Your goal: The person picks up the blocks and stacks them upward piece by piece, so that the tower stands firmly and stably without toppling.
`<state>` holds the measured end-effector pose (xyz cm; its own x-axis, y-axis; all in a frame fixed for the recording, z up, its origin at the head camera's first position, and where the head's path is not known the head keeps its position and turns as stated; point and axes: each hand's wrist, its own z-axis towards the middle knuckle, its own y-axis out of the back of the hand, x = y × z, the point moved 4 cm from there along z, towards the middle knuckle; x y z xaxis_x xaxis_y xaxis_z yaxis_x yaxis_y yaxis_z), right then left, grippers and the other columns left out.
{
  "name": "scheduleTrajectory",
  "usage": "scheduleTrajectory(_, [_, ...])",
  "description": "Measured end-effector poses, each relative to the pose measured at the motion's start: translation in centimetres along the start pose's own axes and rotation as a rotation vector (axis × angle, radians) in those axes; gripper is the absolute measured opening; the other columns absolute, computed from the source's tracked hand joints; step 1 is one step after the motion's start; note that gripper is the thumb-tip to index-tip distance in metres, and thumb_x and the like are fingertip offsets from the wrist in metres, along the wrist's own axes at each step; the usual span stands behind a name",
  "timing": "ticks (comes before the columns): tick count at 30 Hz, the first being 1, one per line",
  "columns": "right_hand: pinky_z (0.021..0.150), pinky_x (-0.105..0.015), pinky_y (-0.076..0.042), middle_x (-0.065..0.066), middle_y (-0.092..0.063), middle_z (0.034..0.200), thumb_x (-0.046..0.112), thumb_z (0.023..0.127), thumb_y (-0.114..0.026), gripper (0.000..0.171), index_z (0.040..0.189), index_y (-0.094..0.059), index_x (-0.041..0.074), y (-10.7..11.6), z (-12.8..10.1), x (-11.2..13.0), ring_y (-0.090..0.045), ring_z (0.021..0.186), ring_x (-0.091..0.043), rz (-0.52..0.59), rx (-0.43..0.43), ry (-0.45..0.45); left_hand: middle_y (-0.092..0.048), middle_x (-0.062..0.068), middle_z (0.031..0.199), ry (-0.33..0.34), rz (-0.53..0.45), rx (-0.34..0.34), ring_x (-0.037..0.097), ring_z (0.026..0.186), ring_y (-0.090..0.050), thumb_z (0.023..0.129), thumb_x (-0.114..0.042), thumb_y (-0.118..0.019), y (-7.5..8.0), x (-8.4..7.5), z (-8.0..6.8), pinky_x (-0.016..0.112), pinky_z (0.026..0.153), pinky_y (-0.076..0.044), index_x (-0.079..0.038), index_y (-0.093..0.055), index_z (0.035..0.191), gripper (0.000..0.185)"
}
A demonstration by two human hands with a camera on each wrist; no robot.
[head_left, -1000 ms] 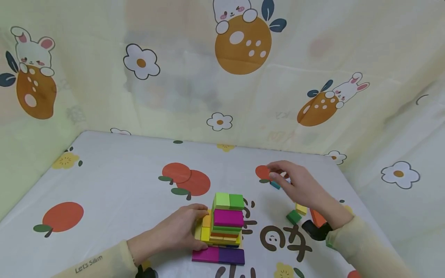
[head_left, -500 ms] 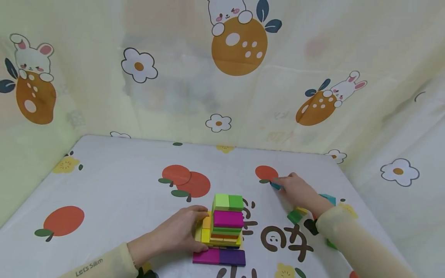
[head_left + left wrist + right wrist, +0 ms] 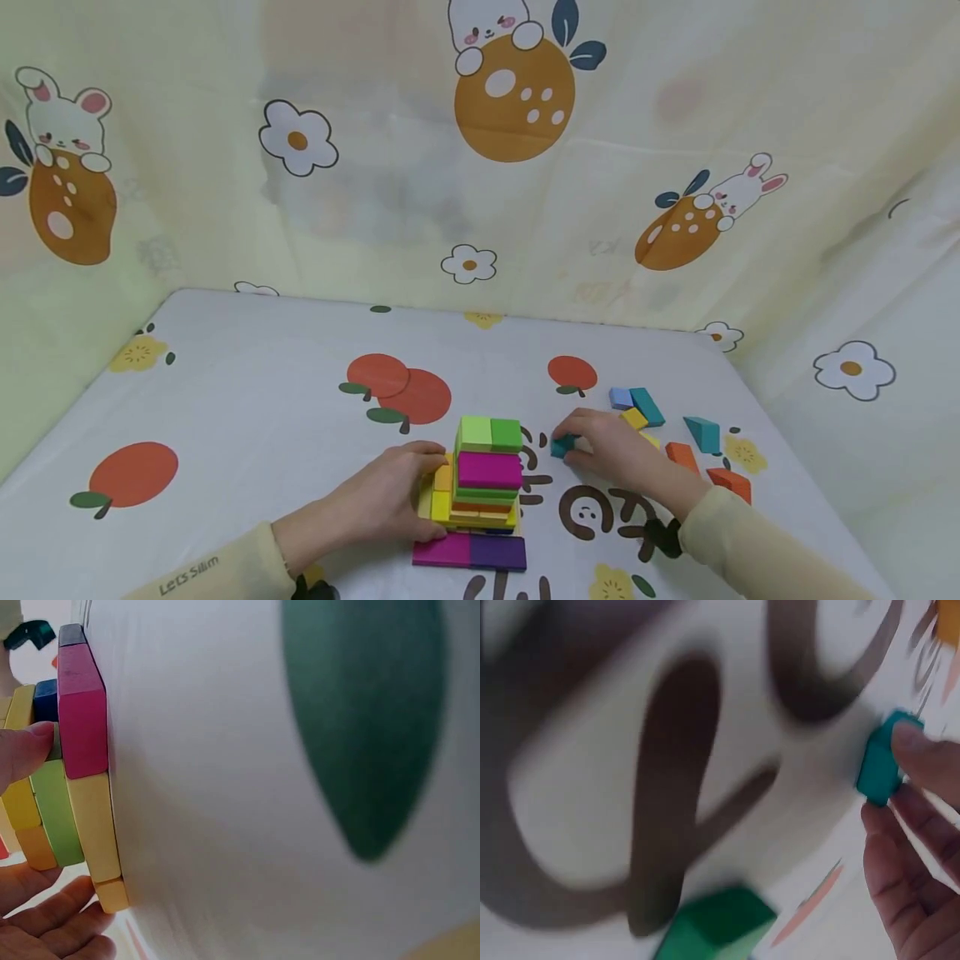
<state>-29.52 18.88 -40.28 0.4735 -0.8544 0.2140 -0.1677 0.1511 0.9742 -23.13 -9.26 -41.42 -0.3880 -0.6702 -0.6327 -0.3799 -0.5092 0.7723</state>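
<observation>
At lower centre-left, left hand (image 3: pixel 390 492): fingers curled against the left side of the block stack, thumb and fingertips touching its lower yellow layers.
Block stack (image 3: pixel 483 479): lower centre of the head view, layered yellow, orange, green and magenta blocks, two green blocks on top, upright on the cloth.
Flat base blocks (image 3: pixel 470 552): magenta and purple, lying at the front foot of the stack.
Teal block (image 3: pixel 562 446): just right of the stack, low over the printed cloth, pinched between fingertips.
Right hand (image 3: pixel 611 454): right of the stack, fingers closed narrowly on the teal block.
Loose blocks (image 3: pixel 678 429): lower right, blue, teal, yellow and orange pieces scattered on the cloth, apart from the stack.
Table cloth (image 3: pixel 247 392): white with orange fruit prints.
</observation>
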Motion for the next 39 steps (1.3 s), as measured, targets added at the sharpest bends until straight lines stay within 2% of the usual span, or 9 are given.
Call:
scheduleTrajectory(4, [0.089, -0.038, -0.062, 0.002, -0.071, 0.109, 0.015, 0.086, -0.082, 0.028, 0.113, -0.074, 0.014, -0.4, -1.0, 1.5, -0.067, 0.1, -0.016, 0.037, 0.051, 0.047, -0.061, 0.017, 0.14, -0.001, 0.002, -0.006, 0.037, 0.129, -0.058, 0.073, -0.032, -0.091, 0.1, 0.0, 0.0, 0.051, 0.107, -0.053, 0.003, -0.065, 0.132, 0.074])
scheduleTrajectory(6, [0.09, -0.039, -0.061, 0.002, -0.071, 0.112, 0.017, 0.086, -0.082, 0.03, 0.115, -0.073, 0.015, -0.5, -1.4, 1.9, -0.067, 0.101, -0.016, 0.039, 0.057, 0.035, -0.061, 0.017, 0.141, 0.0, 0.0, -0.006, 0.037, 0.129, -0.058, 0.073, -0.032, -0.091, 0.1, 0.1, 0.0, 0.051, 0.107, -0.052, 0.003, -0.064, 0.132, 0.074])
scheduleTrajectory(10, [0.09, -0.04, -0.061, 0.003, -0.069, 0.114, 0.025, 0.084, -0.085, 0.039, 0.12, -0.071, 0.017, -0.6, -2.1, 1.9, -0.065, 0.102, -0.016, 0.034, 0.043, -0.075, -0.06, 0.017, 0.141, 0.006, 0.0, -0.004, 0.038, 0.129, -0.058, 0.073, -0.032, -0.09, 0.1, 0.1, 0.0, 0.052, 0.108, -0.052, 0.003, -0.064, 0.133, 0.075])
scheduleTrajectory(14, [0.085, -0.036, -0.062, 0.005, -0.069, 0.107, 0.031, 0.081, -0.087, 0.039, 0.114, -0.073, 0.017, -0.7, -2.4, 1.5, -0.063, 0.095, -0.012, 0.019, 0.032, -0.144, -0.06, 0.017, 0.142, 0.014, 0.002, -0.004, 0.038, 0.13, -0.057, 0.073, -0.033, -0.09, 0.1, 0.1, 0.0, 0.053, 0.108, -0.052, 0.003, -0.064, 0.133, 0.075])
scheduleTrajectory(19, [0.081, -0.032, -0.062, 0.006, -0.069, 0.099, 0.031, 0.081, -0.087, 0.033, 0.108, -0.075, 0.015, -0.9, -2.5, 1.3, -0.063, 0.09, -0.01, 0.025, 0.018, -0.147, -0.06, 0.017, 0.142, 0.015, 0.001, -0.002, 0.038, 0.131, -0.056, 0.073, -0.033, -0.09, 0.1, 0.1, 0.0, 0.053, 0.108, -0.052, 0.003, -0.064, 0.133, 0.075])
scheduleTrajectory(32, [0.08, -0.032, -0.061, 0.007, -0.071, 0.097, 0.027, 0.082, -0.086, 0.03, 0.108, -0.076, 0.014, -1.2, -2.5, 1.1, -0.064, 0.088, -0.009, 0.069, 0.017, -0.192, -0.061, 0.016, 0.141, 0.011, -0.007, 0.004, 0.037, 0.129, -0.057, 0.073, -0.032, -0.09, 0.0, 0.1, 0.0, 0.052, 0.107, -0.053, 0.003, -0.064, 0.133, 0.074])
scheduleTrajectory(36, [0.079, -0.033, -0.062, 0.003, -0.072, 0.101, 0.026, 0.084, -0.084, 0.032, 0.112, -0.075, 0.012, -0.1, -2.9, 1.2, -0.065, 0.091, -0.013, 0.09, -0.008, -0.218, -0.06, 0.016, 0.142, 0.024, -0.019, 0.016, 0.037, 0.13, -0.057, 0.073, -0.033, -0.091, -0.1, 0.1, 0.0, 0.052, 0.107, -0.052, 0.002, -0.064, 0.133, 0.075])
scheduleTrajectory(39, [0.078, -0.036, -0.062, -0.002, -0.073, 0.104, 0.023, 0.086, -0.083, 0.031, 0.112, -0.075, 0.009, 2.2, -3.5, 1.7, -0.067, 0.093, -0.018, 0.081, -0.116, -0.174, -0.06, 0.016, 0.142, 0.028, -0.018, 0.016, 0.037, 0.13, -0.057, 0.073, -0.033, -0.091, -0.1, 0.2, 0.0, 0.052, 0.107, -0.052, 0.002, -0.064, 0.134, 0.075])
